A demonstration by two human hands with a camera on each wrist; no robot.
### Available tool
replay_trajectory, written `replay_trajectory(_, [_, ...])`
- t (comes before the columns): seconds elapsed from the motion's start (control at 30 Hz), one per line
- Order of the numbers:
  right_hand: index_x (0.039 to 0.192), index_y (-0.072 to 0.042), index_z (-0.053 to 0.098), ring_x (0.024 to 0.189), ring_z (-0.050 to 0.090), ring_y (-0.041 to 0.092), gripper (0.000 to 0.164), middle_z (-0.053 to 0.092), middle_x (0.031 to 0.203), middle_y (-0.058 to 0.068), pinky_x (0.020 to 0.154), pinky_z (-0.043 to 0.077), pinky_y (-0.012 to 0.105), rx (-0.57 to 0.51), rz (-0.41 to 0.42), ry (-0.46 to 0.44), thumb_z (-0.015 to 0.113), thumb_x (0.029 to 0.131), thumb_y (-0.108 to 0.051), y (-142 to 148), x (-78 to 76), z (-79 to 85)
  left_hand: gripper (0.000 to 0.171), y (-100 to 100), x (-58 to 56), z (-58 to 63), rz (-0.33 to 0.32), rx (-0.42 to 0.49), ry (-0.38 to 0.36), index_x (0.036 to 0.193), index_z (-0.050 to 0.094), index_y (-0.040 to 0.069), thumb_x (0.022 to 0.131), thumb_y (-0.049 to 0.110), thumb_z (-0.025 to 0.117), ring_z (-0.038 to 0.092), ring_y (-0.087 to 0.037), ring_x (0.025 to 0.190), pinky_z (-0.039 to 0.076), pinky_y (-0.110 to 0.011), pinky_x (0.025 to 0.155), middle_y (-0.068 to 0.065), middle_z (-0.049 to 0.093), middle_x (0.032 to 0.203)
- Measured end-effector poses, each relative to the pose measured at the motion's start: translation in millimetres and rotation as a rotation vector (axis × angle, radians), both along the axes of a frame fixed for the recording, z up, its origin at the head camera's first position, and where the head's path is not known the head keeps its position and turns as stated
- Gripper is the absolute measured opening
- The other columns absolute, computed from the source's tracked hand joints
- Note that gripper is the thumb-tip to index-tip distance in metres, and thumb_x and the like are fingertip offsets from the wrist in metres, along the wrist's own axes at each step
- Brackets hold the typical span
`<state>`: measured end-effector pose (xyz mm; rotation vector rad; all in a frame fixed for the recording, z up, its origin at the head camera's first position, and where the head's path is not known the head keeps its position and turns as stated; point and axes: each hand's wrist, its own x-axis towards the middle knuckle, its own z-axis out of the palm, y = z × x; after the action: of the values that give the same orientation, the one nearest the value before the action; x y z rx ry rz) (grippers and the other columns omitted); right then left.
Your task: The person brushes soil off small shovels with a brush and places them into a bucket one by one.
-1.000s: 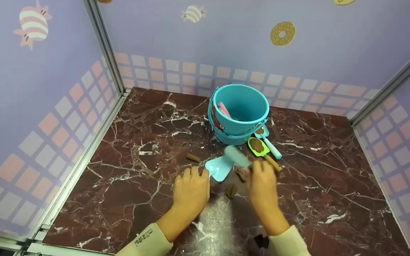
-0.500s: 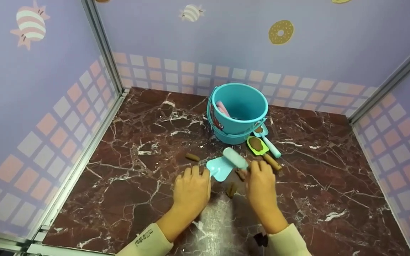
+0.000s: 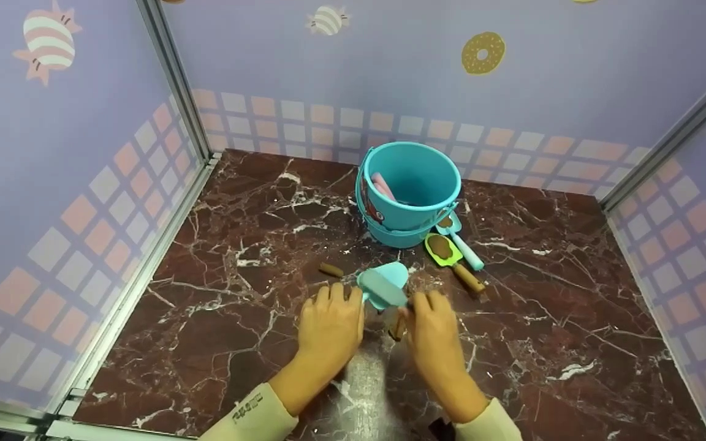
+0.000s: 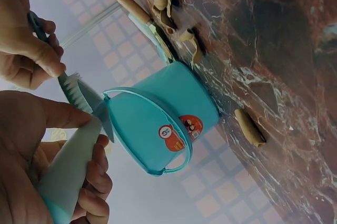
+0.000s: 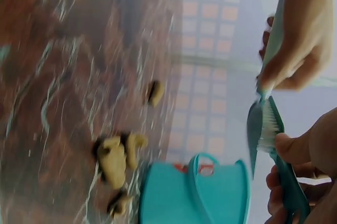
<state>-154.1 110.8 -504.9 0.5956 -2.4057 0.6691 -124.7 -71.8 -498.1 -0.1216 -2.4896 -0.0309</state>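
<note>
My left hand point(image 3: 330, 324) grips the pale handle of a small light-blue toy shovel point(image 3: 396, 272). In my right hand point(image 3: 432, 334) is a dark teal brush point(image 3: 383, 289), held by its handle. The white bristles point(image 5: 268, 129) lie against the shovel's blade in the right wrist view. Both tools are held above the tabletop in the wrist views. Curled brown pieces lie on the tabletop below: one piece point(image 3: 331, 270) left of the shovel, another point(image 3: 397, 327) between the hands, partly hidden by the right hand. The left wrist view shows further brown pieces point(image 4: 192, 44) near the bucket.
Just beyond the hands stands a turquoise bucket point(image 3: 405, 239) with a pink thing point(image 3: 383, 187) inside. On its right lie a green trowel point(image 3: 458, 244) and a light-blue trowel point(image 3: 466, 252), both with brown matter on their blades. Patterned panels enclose the dark red marble tabletop point(image 3: 543, 318).
The right hand has moved left, carrying the brush across the shovel's blade toward its handle end. The shovel's blade has tilted slightly, while the left hand stays almost in place.
</note>
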Motion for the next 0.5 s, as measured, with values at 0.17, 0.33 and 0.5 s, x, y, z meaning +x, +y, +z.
replay_trajectory(0.17, [0.089,-0.003,0.061,0.081,0.056,0.034,0.022,0.056,0.086,0.012,0.068,0.049,0.049,-0.012,-0.103,-0.027,0.078,0.088,-0.016,16.9,-19.0,-3.1,0.015,0.9,1.7,-3.7,-0.019,-0.013,0.022,0.093,0.071,0.015,0.088,0.029,0.072,0.06,-0.025,0.072,0.047,-0.037,0.053,-0.008,0.065,0.084])
replay_trajectory(0.33, [0.092,-0.001,0.059,0.086,0.057,0.038,0.024,0.054,0.089,0.015,0.069,0.048,0.058,-0.015,-0.154,-0.015,0.08,0.086,-0.011,26.2,-31.3,-4.4,0.014,1.5,0.9,-7.8,-0.016,-0.006,0.028,0.091,0.071,0.015,0.088,0.029,0.072,0.061,-0.026,0.071,0.046,-0.038,0.051,-0.008,0.065,0.085])
replay_trajectory(0.5, [0.092,-0.001,0.057,0.086,0.056,0.038,0.024,0.053,0.088,0.014,0.071,0.047,0.057,-0.022,-0.143,-0.011,0.078,0.087,-0.012,28.6,-31.7,-3.3,0.014,-0.1,0.0,-6.9,-0.024,0.019,-0.025,0.092,0.07,0.016,0.089,0.029,0.072,0.062,-0.026,0.072,0.048,-0.038,0.052,-0.008,0.066,0.087])
